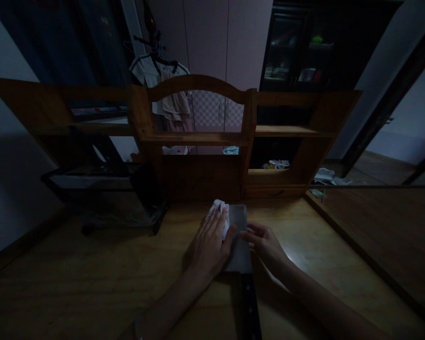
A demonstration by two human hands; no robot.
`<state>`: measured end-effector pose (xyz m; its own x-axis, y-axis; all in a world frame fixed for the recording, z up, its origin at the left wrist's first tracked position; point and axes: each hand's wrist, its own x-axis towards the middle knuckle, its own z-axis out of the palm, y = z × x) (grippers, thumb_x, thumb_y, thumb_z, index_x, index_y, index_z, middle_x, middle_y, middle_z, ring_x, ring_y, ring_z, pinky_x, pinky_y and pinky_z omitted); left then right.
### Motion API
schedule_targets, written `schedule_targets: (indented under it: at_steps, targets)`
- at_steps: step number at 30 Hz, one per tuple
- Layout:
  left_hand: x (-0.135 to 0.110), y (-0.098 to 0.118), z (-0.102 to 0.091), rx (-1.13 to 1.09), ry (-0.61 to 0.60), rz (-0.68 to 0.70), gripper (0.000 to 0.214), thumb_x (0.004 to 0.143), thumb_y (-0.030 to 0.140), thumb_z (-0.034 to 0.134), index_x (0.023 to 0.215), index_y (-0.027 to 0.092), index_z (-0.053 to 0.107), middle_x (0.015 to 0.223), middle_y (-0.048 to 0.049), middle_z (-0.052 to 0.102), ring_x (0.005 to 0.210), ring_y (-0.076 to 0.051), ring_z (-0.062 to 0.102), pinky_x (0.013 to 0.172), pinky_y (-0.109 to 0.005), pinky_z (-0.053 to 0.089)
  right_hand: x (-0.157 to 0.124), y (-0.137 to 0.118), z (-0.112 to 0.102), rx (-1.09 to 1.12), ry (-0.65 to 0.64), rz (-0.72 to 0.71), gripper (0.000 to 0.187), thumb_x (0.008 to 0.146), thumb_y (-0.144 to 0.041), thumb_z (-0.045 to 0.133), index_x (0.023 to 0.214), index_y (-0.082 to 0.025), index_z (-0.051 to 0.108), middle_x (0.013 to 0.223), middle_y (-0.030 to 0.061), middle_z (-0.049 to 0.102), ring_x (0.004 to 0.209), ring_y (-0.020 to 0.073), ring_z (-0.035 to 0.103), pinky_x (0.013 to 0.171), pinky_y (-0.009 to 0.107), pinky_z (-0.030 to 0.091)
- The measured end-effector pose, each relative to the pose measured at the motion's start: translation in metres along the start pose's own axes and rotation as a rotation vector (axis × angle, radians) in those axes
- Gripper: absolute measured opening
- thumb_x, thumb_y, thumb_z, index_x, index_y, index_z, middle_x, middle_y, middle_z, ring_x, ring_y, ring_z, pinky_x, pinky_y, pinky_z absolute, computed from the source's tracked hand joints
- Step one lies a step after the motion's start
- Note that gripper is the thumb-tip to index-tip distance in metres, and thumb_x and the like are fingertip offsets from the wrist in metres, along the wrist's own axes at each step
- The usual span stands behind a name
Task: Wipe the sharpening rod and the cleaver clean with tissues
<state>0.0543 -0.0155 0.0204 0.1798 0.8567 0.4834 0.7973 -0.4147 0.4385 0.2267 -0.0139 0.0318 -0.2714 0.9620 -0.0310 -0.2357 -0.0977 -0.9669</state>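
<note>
A cleaver (239, 257) with a wide grey blade lies on the wooden desk, its black riveted handle (250, 302) pointing toward me. My left hand (210, 241) presses a crumpled white tissue (219, 208) against the left side of the blade, fingers together over it and the thumb across the metal. Part of the tissue is hidden beneath those fingers. At the blade's right edge, my right hand (264, 241) pinches the metal between thumb and fingertips, the other fingers curled. Neither hand is on the handle.
The wooden desk (127, 274) carries a shelf unit (201, 137) along its back. A black rack (106, 198) stands at the left. A raised edge (361, 255) runs along the right side. Clothes (173, 94) hang behind the shelf. The room is dim.
</note>
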Motion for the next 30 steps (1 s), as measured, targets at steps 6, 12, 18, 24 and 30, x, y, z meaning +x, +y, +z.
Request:
schedule_targets:
  at_steps: [6,12,18,24,30]
  targets:
    - [0.003,0.004,-0.005,-0.098,-0.087,0.107,0.054,0.100,0.044,0.032,0.150,0.024,0.029,0.158,-0.0015,0.020,0.146,-0.019,0.014,0.120,-0.043,0.020,-0.001,-0.002,0.003,0.048,-0.014,0.016,0.032,0.075,-0.030,0.073,0.105,-0.018,0.072,0.102,0.0099,0.074,0.086,0.0244,0.069,0.077,0.036,0.051]
    - [0.002,0.014,-0.010,-0.163,-0.287,0.304,0.054,0.100,0.044,0.034,0.150,0.027,0.028,0.156,0.0017,0.025,0.145,-0.014,0.018,0.121,-0.039,0.017,0.004,0.010,0.003,0.072,-0.004,0.005,0.027,0.072,-0.027,0.076,0.097,-0.017,0.073,0.093,0.0072,0.074,0.082,0.0206,0.067,0.071,0.028,0.048]
    - [0.002,0.014,-0.008,-0.093,-0.255,0.242,0.049,0.103,0.038,0.023,0.150,0.026,0.029,0.156,0.0021,0.025,0.145,-0.013,0.019,0.121,-0.039,0.016,0.003,0.020,0.009,0.187,-0.039,0.055,0.033,0.073,-0.029,0.076,0.104,-0.018,0.071,0.093,0.0079,0.074,0.079,0.0205,0.068,0.068,0.028,0.049]
    - [0.005,0.001,-0.003,-0.040,-0.137,0.151,0.050,0.102,0.038,0.024,0.150,0.024,0.030,0.156,-0.0015,0.026,0.145,-0.016,0.019,0.120,-0.041,0.020,-0.001,0.013,0.010,0.166,-0.046,0.104,0.032,0.073,-0.026,0.075,0.103,-0.015,0.071,0.094,0.0098,0.074,0.080,0.0235,0.070,0.072,0.033,0.052]
    - [0.009,-0.009,-0.005,-0.015,-0.037,0.049,0.049,0.103,0.036,0.022,0.150,0.024,0.029,0.157,-0.0021,0.023,0.146,-0.017,0.016,0.120,-0.044,0.018,-0.004,0.007,0.012,0.184,-0.036,0.128,0.033,0.075,-0.025,0.073,0.106,-0.016,0.070,0.100,0.0106,0.074,0.078,0.0240,0.071,0.071,0.035,0.053]
